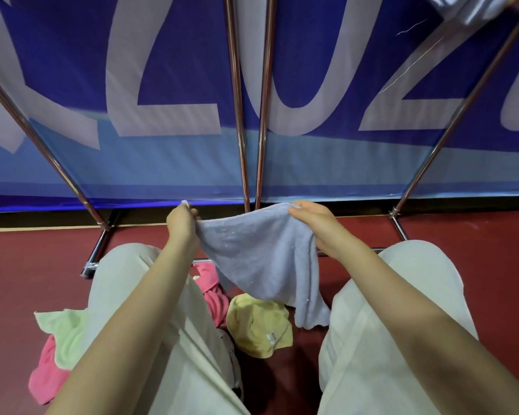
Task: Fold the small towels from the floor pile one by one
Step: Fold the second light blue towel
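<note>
One lavender towel [261, 259] is held up in the air above the knees, in front of the blue banner [168, 70]; it is stretched along its top edge and hangs slack below, the lower corner dangling just above the yellow towel [256, 327]. The left hand [182, 223] is pinched onto the top-left corner, fingers curled round the fabric; the right hand [312, 226] is gripped over the top-right corner, thumb on top and fingers wrapped beneath. Step in hand, as judged: spreading and squaring the towel before the first fold; no fold is seen in it yet. Next move likely calls for the top edge to be pulled taut, the hanging corners to be aligned, then the two held corners to be brought together or the towel to be laid flat on a lap or the floor [477, 235]. Count: one towel in hand; unfolded on the floor between the legs, one yellow and one pink towel [215, 295]; to the left of the left leg, one light green towel [65, 333] lying over a second pink towel [45, 375]. Five towels are visible in total; more may be hidden under the legs, which cannot be told. No folded stack is in view. Four chrome rack tubes [237, 100] are counted against the banner.
</note>
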`<state>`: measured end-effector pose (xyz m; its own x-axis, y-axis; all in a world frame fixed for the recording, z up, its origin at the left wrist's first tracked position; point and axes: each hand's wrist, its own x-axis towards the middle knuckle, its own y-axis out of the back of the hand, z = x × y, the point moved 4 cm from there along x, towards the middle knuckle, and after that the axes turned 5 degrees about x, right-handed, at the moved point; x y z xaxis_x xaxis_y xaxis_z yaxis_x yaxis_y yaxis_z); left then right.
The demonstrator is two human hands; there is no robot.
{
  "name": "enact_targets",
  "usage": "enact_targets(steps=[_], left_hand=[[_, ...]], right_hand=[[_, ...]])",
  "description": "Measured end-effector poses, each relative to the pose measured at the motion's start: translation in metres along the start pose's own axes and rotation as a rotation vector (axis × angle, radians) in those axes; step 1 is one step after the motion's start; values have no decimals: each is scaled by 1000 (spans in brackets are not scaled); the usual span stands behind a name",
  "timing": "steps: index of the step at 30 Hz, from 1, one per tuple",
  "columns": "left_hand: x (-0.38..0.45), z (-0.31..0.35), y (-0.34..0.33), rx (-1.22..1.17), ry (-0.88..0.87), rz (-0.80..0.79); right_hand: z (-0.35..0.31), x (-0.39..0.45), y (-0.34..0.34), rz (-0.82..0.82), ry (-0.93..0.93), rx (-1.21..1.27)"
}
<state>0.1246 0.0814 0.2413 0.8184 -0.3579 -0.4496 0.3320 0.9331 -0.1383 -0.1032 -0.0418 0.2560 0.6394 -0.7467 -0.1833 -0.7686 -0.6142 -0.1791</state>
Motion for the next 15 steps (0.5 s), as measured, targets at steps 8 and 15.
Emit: enact_targets(steps=[8, 15], left_hand=[[-56, -17, -50, 613, -481, -428], [-67, -29, -63, 695, -466, -588]], right_hand=[[-8, 13, -16, 34, 25, 47], [-4, 23, -19, 159, 28, -15]])
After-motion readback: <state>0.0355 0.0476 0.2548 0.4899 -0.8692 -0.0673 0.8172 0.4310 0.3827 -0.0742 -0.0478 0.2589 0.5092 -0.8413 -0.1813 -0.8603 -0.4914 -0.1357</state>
